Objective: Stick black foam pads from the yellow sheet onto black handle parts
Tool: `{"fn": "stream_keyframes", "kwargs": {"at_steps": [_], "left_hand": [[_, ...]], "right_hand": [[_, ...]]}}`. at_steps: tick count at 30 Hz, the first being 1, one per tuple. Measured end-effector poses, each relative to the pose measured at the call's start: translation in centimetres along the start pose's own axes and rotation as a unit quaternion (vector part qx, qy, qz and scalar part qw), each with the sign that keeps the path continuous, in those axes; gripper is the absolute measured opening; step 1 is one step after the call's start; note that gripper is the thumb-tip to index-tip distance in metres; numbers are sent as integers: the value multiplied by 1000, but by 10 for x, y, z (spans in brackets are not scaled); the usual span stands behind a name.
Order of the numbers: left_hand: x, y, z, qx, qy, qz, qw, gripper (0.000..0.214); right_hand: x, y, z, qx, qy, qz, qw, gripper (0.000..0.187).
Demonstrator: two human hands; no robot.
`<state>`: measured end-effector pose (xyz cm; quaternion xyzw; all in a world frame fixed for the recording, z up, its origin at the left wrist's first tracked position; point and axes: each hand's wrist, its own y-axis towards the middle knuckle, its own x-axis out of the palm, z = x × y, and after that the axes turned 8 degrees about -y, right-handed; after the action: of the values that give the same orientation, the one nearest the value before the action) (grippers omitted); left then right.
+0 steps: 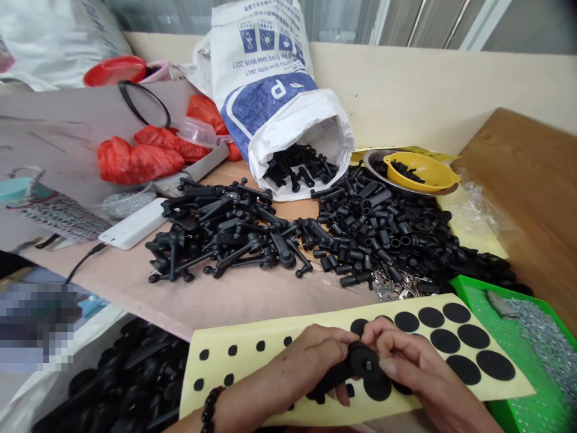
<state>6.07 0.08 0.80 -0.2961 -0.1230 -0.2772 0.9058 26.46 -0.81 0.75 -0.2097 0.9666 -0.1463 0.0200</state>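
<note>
My left hand (293,367), with a dark bead bracelet on the wrist, is closed around a black plastic part with a round disc base (364,363). The disc faces up toward me and has a small slot in its middle. The thumb and fingers of my right hand (408,355) pinch at the disc's right edge. Whether they also hold a round sticker there, I cannot tell. Both hands are over a yellow backing sheet (252,370) bearing black round stickers (457,312) at the right and small dark patches at the left.
Behind the sheet lie piles of black jointed arms (234,228) and short black tubes (369,234), near small metal clips (401,285). A white sack (265,54) spills black parts. A green tray (509,385) holds small metal pieces; a yellow bowl (444,177) stands behind. Lower left: an open bag of black parts (130,373).
</note>
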Motion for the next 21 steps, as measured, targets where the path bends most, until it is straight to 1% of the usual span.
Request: {"fn": "stream_keyframes", "kwargs": {"at_steps": [3,8,12,17,21], "left_hand": [[-1,1,-2,2,1,2,1000,35],[1,-1,3,-5,8,-4,1000,31],[2,-3,7,-24,6,10,1000,31],[2,-3,8,-27,4,19,999,33],[2,-3,7,-29,-1,26,999,30]], "right_hand": [[-1,1,0,1,-5,-1,1000,28],[-1,2,-1,0,-12,-9,1000,26],[-1,2,-3,7,-20,-11,1000,26],[-2,3,-1,17,-12,-13,1000,28],[-3,4,1,14,-8,-22,1000,27]]}}
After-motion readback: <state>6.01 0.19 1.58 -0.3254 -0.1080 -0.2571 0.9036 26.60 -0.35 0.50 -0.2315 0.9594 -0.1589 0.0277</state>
